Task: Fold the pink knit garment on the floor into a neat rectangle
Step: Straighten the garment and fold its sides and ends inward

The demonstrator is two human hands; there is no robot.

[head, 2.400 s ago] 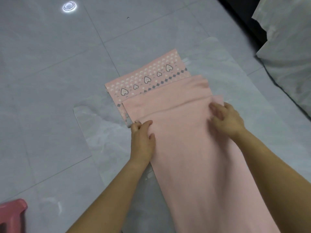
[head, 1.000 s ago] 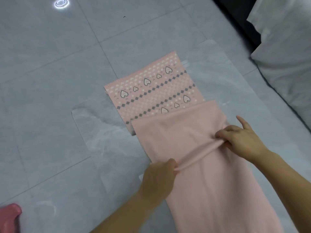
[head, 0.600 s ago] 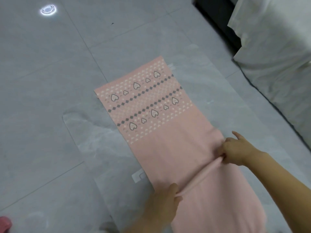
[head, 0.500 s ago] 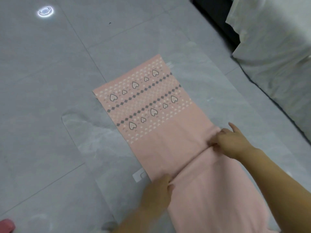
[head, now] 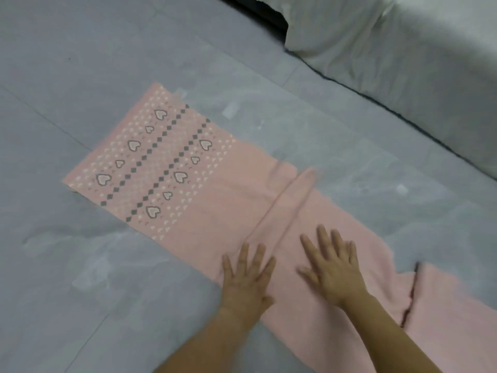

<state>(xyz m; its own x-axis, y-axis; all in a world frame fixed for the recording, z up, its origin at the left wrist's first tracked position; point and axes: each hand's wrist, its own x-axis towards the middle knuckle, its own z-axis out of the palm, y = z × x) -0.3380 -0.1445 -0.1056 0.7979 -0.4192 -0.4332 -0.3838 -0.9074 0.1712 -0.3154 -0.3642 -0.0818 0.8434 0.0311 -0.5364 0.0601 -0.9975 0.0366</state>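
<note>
The pink knit garment [head: 228, 200] under my left hand [head: 246, 275] and right hand [head: 333, 267] is soft cloth, matt and slightly fuzzy, with no shine. Its patterned band [head: 150, 168] of pale hearts and grey diamonds looks knitted in and is just as dull. The floor [head: 80, 63] is hard grey tile, smooth, with a faint sheen. What looks like a thin clear plastic sheet [head: 349, 162] lies on it, glossier and creased. The white cover [head: 403, 49] is matt cloth, rumpled.
</note>
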